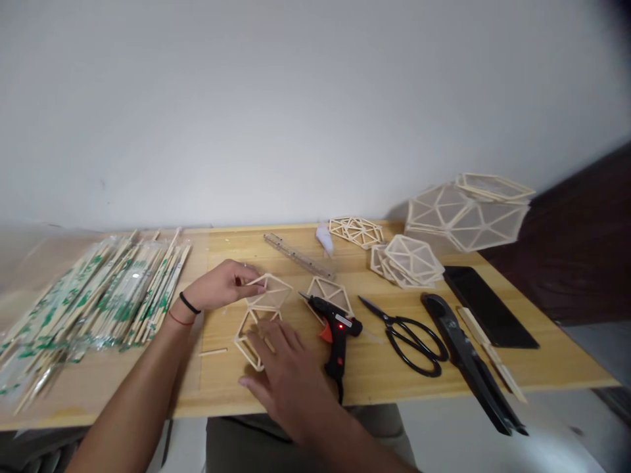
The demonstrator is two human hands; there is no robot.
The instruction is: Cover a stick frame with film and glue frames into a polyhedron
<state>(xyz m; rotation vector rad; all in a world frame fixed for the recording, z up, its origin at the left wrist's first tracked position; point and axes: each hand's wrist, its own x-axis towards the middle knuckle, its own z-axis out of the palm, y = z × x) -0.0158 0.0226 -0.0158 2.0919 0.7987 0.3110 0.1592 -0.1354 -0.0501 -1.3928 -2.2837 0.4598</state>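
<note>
Between thumb and fingers, my left hand [227,284] pinches the edge of a wooden stick frame panel [269,293] with a pale sheet, tilted up off the table. Just nearer to me a second stick frame [249,323], made of triangles, lies on the wood. My right hand [288,368] rests over its right side, fingers spread; its palm hides part of that frame. To the right, a black glue gun [338,328] with an orange trigger and a red light lies partly over another covered panel [331,294]. One short stick [213,353] lies left of the frames.
Plastic-wrapped chopsticks [103,289] cover the table's left. Behind are a clear ruler [298,256] and bare frames [355,231]. On the right sit stacked panels [411,261], a larger panel structure [468,213], black scissors [409,335], a black-handled cutter [466,361] and a dark phone-like slab [488,307].
</note>
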